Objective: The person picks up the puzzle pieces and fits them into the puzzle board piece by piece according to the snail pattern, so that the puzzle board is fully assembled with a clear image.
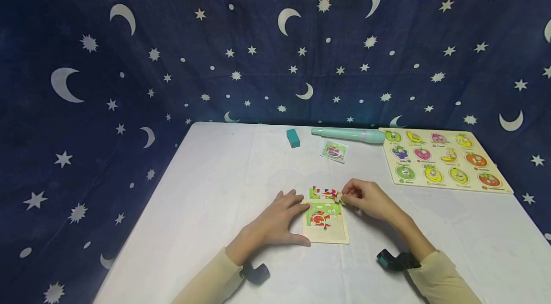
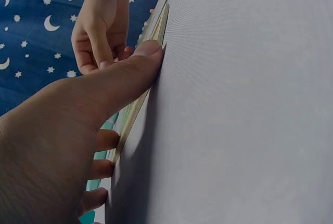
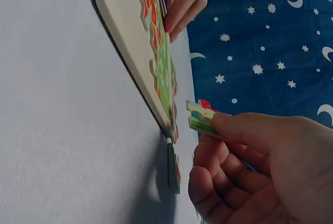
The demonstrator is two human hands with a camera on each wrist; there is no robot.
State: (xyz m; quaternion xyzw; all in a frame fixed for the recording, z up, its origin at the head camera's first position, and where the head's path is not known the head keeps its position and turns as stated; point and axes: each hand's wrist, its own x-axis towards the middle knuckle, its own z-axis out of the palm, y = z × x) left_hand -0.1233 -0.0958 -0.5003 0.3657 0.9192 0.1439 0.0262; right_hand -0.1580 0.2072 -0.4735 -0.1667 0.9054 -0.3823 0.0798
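A wooden puzzle board lies on the table, with joined pieces showing a colourful snail on green. More printed pieces lie along its far edge. My left hand rests at the board's left side, fingers spread; in the left wrist view the thumb lies along the board's near edge. Between thumb and fingertips my right hand pinches a puzzle piece with green and red print, held above the table by the far right corner. Another piece lies on the cloth near that corner.
Behind the board are a small picture card, a teal block and a mint-green pen-shaped thing. A fruit knob-puzzle board lies at the back right. A starry curtain hangs behind the white table.
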